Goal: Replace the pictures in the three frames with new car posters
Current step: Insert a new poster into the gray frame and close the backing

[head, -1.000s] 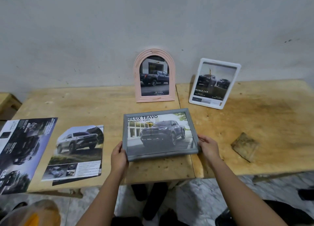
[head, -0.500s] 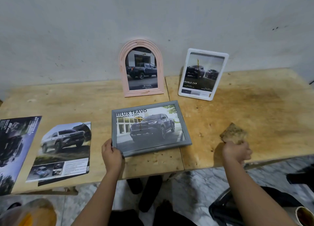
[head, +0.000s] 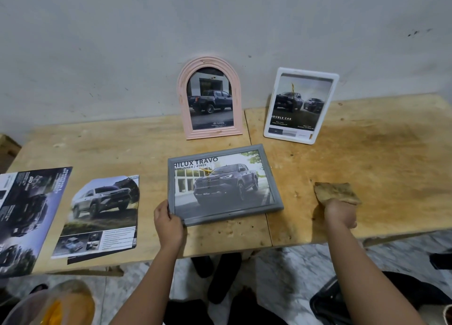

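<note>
A grey frame (head: pixel 277 197) with a Hilux Travo pickup poster lies flat near the table's front edge. My left hand (head: pixel 168 223) grips its lower left corner. My right hand (head: pixel 340 213) grips a brown, worn cloth (head: pixel 336 191) lifted just off the wood to the frame's right. A pink arched frame (head: pixel 182 100) and a white frame (head: pixel 271 115), each holding a dark pickup picture, lean against the wall behind. Two loose car posters lie at the left: a silver SUV sheet (head: pixel 102 214) and a dark sheet (head: pixel 27 217).
Two wooden tables (head: pixel 391 158) butt together along a seam right of the grey frame. A grey wall (head: pixel 220 19) stands directly behind. Dark shoes (head: pixel 222 275) sit on the marbled floor under the table edge.
My right hand left the grey frame's right edge, moved right and picked up the brown cloth. My left hand kept hold of the frame's lower left corner.
</note>
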The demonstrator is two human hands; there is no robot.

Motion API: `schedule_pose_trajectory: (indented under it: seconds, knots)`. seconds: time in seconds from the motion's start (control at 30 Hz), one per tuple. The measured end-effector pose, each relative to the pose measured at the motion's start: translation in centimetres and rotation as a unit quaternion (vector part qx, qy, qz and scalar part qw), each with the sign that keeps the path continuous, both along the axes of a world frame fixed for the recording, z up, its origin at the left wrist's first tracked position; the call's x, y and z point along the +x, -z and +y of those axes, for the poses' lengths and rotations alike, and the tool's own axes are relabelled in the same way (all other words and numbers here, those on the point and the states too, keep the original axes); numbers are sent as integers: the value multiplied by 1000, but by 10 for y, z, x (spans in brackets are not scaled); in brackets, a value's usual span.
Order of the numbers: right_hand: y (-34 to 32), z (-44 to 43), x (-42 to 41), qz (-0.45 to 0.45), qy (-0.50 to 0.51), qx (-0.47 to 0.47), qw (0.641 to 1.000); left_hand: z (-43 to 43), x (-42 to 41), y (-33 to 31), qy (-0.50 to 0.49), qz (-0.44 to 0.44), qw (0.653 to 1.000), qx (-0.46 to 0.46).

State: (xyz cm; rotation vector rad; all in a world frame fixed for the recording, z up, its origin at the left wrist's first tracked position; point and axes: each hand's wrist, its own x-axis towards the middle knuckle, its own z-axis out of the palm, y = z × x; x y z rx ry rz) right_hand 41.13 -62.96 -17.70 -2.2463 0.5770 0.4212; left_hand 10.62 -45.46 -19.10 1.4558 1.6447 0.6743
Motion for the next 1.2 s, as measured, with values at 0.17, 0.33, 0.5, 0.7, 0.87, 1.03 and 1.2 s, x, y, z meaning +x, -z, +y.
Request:
schedule_pose_trajectory:
  seconds: [0.17,0.33,0.5,0.7,0.87,1.03,1.2]
  knots:
    - [-24,32,-26,-54,-15,153,987,0,-1,-6,5,-9,1000,-17]
    - [-50,68,-43,-65,-135,259,954,3,-7,-13,34,-1,999,-21]
    - [-89,103,-71,-5,-310,369,876,16,-5,-22,-39,13,998,-37]
    - [-119,131,-105,43,-485,414,769,26,35,-75,4,-277,953,-125]
    - [-122,137,-118,-33,-561,357,746,22,48,-107,48,-508,819,-262]
    - [-117,135,-117,-146,-540,298,774,27,42,-116,65,-530,815,-225]
    - [-109,134,-120,-178,-547,282,768,28,46,-127,132,-446,871,-156]
